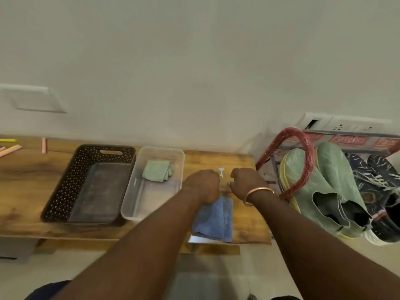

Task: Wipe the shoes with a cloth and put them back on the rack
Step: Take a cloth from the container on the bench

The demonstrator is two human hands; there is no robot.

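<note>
Blue cloth (214,221) lies folded on the bench (201,161), just nearer than both hands and partly under the left wrist. The left hand (201,185) is curled, knuckles up; I cannot tell whether it grips anything. The right hand (246,182) is clenched, with nothing visible in it. Wiping looks not yet begun. The next move is to take the cloth, then reach out beyond the right hand for the green shoes (320,187) on the rack (307,156).

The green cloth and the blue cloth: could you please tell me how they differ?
The green cloth lies inside the clear tub; the blue cloth lies on the wooden table. The green cloth looks smaller, the blue cloth larger. Both look folded.
</note>
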